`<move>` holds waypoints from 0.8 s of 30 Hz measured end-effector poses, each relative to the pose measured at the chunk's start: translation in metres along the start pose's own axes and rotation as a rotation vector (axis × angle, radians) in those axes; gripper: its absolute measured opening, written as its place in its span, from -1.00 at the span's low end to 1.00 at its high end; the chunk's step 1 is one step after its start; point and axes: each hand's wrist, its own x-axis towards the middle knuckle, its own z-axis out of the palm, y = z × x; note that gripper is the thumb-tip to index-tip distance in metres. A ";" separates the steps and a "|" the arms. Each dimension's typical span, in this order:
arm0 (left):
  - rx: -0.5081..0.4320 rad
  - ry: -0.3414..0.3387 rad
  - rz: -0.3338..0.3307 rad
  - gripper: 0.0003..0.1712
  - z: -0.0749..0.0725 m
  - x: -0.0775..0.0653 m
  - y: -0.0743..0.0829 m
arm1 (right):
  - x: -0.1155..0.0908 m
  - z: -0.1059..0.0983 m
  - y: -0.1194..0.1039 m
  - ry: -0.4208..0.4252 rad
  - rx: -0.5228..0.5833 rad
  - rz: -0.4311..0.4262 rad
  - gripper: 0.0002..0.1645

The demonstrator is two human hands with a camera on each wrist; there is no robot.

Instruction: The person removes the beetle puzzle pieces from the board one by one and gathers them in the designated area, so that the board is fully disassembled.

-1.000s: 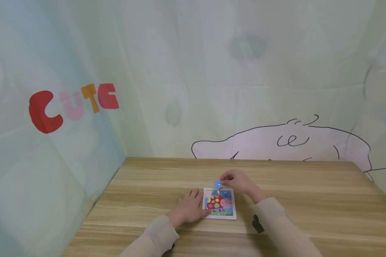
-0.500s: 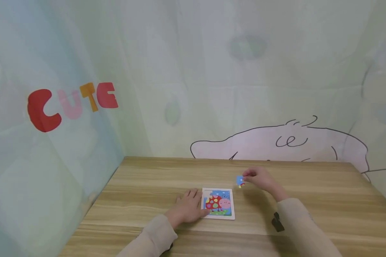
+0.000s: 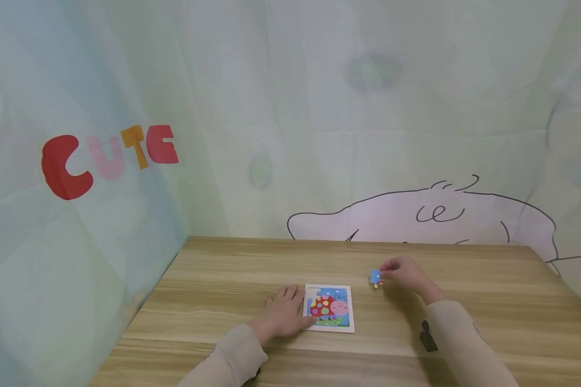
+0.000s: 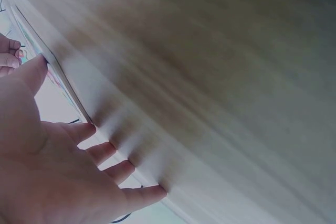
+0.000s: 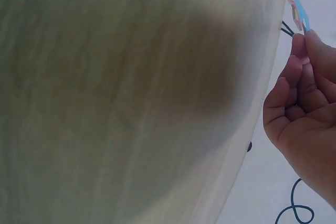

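Between thumb and fingertip my right hand [image 3: 409, 275] pinches a small blue puzzle piece [image 3: 375, 277] with red and yellow at its lower edge. The piece is held up off the table, right of the puzzle board; the right wrist view shows the puzzle piece [image 5: 298, 10] nearly edge-on. A white-framed puzzle board [image 3: 351, 312] with a red spotted ladybird picture lies flat, a pale bare patch at its upper left. My left hand [image 3: 283, 314] rests spread on the table, its thumb on the board's lower left edge. In the left wrist view the left hand [image 4: 68, 166] has straight fingers.
The wooden table [image 3: 232, 269] reaches back to a pale printed curtain [image 3: 271, 107]. Letters spelling CUTE [image 3: 68, 166] hang on the left side. A small black object [image 3: 428, 336] shows beside the right sleeve.
My right hand lifted the puzzle piece away from the board's upper left and carried it rightward, slightly lower by now. The left hand and the board have stayed in place.
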 end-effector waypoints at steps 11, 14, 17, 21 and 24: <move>0.020 0.016 0.004 -0.07 0.000 -0.001 0.000 | 0.000 0.003 0.003 -0.012 0.036 0.056 -0.81; 0.016 0.015 0.005 -0.08 0.001 0.000 -0.001 | 0.000 0.003 0.005 -0.014 0.052 0.060 -0.79; 0.013 0.013 0.005 -0.08 0.002 0.000 -0.001 | 0.000 0.005 0.006 -0.013 0.072 0.062 -0.79; 0.009 0.012 0.005 -0.08 0.002 0.000 -0.002 | 0.002 0.007 0.007 -0.014 0.076 0.059 -0.82; 0.006 0.013 0.005 -0.08 0.002 0.000 -0.001 | 0.003 0.008 0.008 -0.018 0.058 0.062 -0.83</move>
